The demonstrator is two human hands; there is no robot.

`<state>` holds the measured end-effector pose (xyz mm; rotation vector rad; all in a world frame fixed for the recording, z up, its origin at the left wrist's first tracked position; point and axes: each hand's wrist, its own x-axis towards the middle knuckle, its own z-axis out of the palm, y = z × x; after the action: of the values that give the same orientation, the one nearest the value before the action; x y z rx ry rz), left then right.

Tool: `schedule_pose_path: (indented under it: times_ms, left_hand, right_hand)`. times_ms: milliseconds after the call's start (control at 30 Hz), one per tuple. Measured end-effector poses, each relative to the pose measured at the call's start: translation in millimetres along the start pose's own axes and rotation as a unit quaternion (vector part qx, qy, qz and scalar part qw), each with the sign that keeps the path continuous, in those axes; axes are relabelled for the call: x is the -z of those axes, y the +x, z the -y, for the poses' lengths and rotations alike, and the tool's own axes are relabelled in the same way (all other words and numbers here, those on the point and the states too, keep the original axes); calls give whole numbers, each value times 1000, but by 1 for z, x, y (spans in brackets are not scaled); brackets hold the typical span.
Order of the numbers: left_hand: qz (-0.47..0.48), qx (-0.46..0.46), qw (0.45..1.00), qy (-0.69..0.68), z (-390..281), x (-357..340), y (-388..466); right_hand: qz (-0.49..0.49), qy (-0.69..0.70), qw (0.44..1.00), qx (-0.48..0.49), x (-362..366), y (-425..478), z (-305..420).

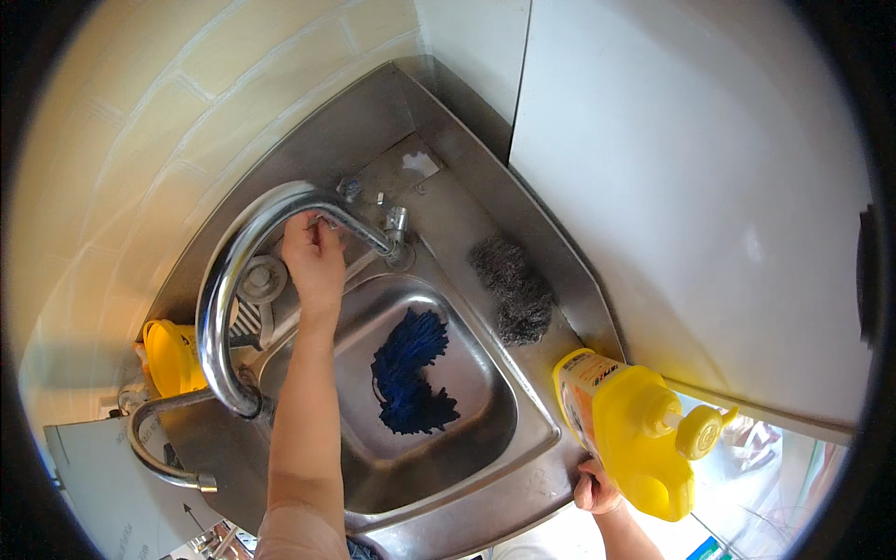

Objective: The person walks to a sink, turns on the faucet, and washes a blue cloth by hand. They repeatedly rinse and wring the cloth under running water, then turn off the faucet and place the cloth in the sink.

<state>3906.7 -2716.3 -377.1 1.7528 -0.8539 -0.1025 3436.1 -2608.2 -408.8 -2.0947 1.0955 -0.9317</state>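
Observation:
My left hand (315, 259) reaches across the stainless steel sink (483, 448) to the ledge at its back, under the arch of a chrome faucet (217, 301). Its fingers are bent together near a small shiny piece, and the faucet partly covers them; whether they hold it I cannot tell. In the basin lies a dark blue shaggy cloth or mop head (413, 374), bent into a curve. With fingers curled, my right hand (597, 488) rests at the sink's front edge. Close beside it stands a large yellow pump bottle (637, 427) with a printed label.
A grey shaggy pad (511, 290) lies on the right ledge. A round drain strainer (262, 278), a striped brush-like item (246, 318) and a yellow tub (171, 357) sit at the left. A second, smaller curved spout (143, 437) projects there. A white panel (686, 196) borders the right side.

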Motion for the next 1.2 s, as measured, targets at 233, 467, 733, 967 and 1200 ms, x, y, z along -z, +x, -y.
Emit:
schedule_pose_path:
  times_ms: [233, 467, 733, 967, 1200]
  left_hand:
    - [-38, 137, 952, -270, -7, 18, -15]
    - [-17, 294, 870, -397, -62, 65, -89]
    - [72, 463, 789, -398, -127, 90, -185]
    - [188, 478, 751, -416, -149, 107, -230]
    - [216, 491, 734, -415, -159, 112, -242]
  right_hand:
    - [16, 23, 998, 49, 2, 24, 7]
    - [82, 42, 995, -23, 16, 29, 44]
    - [138, 198, 970, 10, -51, 118, 135]
    - [154, 330, 923, -122, -52, 99, 132]
    - [200, 356, 894, -182, -37, 79, 133]
